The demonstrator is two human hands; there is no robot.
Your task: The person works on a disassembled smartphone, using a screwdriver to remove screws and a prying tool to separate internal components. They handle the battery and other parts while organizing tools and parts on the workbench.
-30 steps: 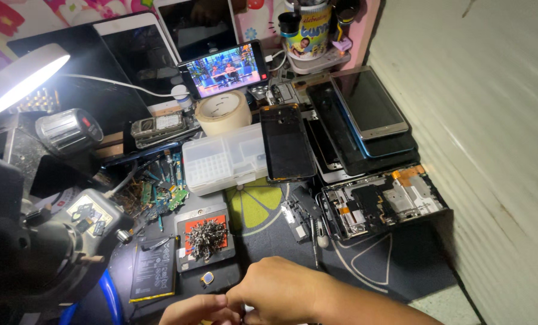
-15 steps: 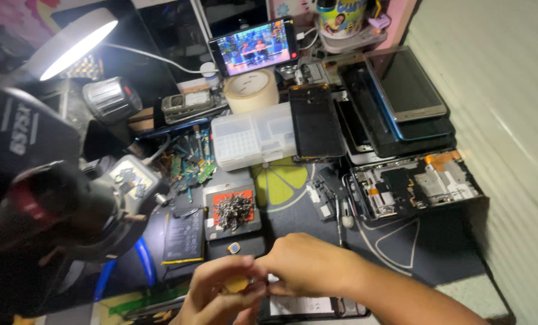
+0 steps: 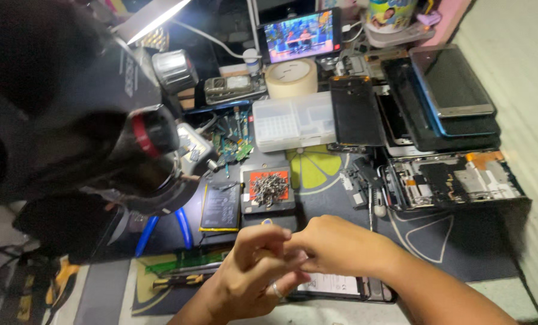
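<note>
Phone (image 3: 341, 287) lies flat at the near edge of the dark mat (image 3: 461, 253), a white label on its back, just under both hands. Left hand (image 3: 251, 271), with a ring, curls its fingers toward the right hand (image 3: 335, 247), touching it; whether they pinch anything I cannot tell. Farther left, a black battery (image 3: 221, 206) lies beside a tray of screws (image 3: 268, 188).

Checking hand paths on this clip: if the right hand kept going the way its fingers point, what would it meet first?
The right hand points left, straight into the left hand; their fingertips already seem to touch, though depth is unclear.
</note>
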